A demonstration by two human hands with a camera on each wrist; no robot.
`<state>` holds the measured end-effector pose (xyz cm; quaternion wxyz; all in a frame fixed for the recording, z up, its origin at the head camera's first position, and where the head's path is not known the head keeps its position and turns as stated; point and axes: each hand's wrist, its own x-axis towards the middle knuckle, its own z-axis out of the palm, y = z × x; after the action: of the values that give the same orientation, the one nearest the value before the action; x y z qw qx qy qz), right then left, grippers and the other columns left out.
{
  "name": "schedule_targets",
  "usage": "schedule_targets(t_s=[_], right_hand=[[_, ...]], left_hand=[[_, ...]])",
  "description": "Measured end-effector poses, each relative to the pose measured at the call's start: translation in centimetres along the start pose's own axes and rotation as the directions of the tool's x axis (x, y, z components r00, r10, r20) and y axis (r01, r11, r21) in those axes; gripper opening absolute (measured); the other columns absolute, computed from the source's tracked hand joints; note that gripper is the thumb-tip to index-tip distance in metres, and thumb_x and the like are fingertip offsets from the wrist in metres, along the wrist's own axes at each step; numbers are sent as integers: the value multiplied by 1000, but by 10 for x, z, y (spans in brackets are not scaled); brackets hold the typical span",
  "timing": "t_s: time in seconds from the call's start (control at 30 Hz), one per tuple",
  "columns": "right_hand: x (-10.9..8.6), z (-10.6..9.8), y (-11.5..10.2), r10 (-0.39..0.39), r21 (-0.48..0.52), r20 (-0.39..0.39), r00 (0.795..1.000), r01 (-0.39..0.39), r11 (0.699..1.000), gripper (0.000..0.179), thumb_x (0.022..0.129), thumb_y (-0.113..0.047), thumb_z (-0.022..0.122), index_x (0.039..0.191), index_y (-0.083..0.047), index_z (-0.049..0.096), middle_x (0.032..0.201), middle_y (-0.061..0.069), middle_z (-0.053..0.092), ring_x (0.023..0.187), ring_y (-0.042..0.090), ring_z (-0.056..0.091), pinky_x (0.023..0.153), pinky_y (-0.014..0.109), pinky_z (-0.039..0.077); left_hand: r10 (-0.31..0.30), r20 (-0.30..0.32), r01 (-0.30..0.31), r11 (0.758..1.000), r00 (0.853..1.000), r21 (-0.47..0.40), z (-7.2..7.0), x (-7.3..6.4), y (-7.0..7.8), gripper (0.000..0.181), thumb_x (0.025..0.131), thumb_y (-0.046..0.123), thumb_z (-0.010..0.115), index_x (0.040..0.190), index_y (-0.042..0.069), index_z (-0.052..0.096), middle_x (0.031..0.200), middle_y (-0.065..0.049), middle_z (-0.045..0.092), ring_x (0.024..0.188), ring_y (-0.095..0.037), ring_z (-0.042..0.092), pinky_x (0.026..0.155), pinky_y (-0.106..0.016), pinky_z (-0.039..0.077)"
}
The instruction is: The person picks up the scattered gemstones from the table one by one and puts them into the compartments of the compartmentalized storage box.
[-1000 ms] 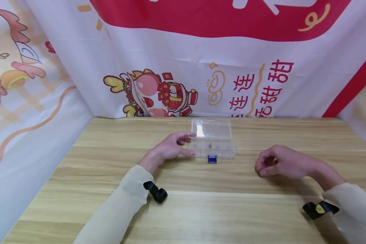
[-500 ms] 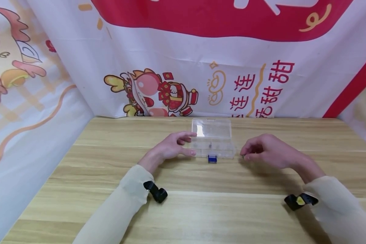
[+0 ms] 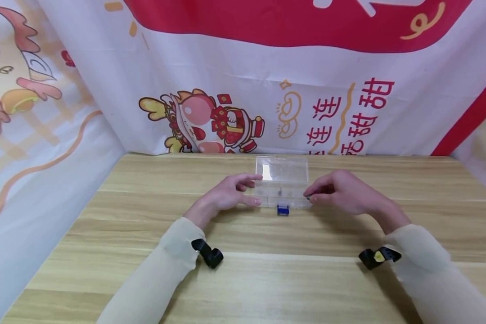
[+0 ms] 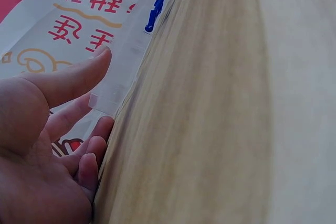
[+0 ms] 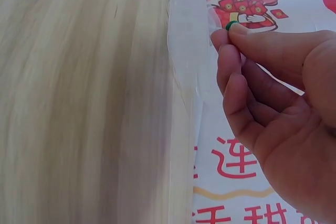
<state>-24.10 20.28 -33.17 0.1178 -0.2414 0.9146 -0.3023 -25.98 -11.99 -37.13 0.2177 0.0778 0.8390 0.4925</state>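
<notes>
A clear plastic compartment box (image 3: 290, 191) stands near the back of the table with its lid (image 3: 285, 168) raised. On its front edge hangs a blue latch (image 3: 283, 210). My left hand (image 3: 228, 193) is at the box's left end, thumb by the front corner and index finger by the lid, fingers loosely extended. Between thumb and index finger my right hand (image 3: 345, 193) pinches a small green piece (image 5: 231, 25) over the box's right end. Its kind is too small to tell. One small dark item (image 3: 280, 191) shows in a middle compartment.
The wooden table (image 3: 267, 283) reaches back to a white printed cloth (image 3: 235, 67) hanging behind it. Another printed cloth (image 3: 65, 148) hangs along the left side. Black camera straps (image 3: 208, 254) sit on both sleeves.
My right hand has moved left and slightly back, from the bare wood on the right to the box's right end, still pinching the small piece. The left hand stays put.
</notes>
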Motion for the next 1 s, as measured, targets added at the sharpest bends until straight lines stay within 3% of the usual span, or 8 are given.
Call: schedule_targets(t_s=[0.23, 0.5, 1.0], right_hand=[[10, 7, -6, 12, 58, -11, 1000, -11, 998, 20, 100, -12, 71, 118, -12, 82, 108, 2, 81, 91, 19, 65, 75, 27, 54], [19, 13, -12, 45, 74, -23, 999, -43, 996, 22, 101, -12, 71, 120, -15, 81, 114, 2, 79, 98, 22, 64, 83, 34, 55], [37, 26, -28, 62, 77, -38, 997, -59, 995, 20, 101, -11, 71, 118, -16, 82, 113, 2, 80, 100, 20, 66, 86, 34, 55]], left_hand=[[1, 3, -1, 1000, 1000, 0, 0, 0, 0, 67, 90, 28, 87, 150, 38, 59, 152, -2, 55, 134, -28, 48, 119, -53, 38], [-4, 4, 4, 1000, 1000, 5, -1, 0, 1, 68, 89, 29, 87, 150, 40, 58, 153, -1, 55, 135, -28, 47, 119, -53, 38], [-17, 9, 17, 1000, 1000, -1, -1, 2, 1, 68, 90, 28, 87, 150, 40, 58, 152, 0, 55, 134, -28, 47, 119, -53, 37]])
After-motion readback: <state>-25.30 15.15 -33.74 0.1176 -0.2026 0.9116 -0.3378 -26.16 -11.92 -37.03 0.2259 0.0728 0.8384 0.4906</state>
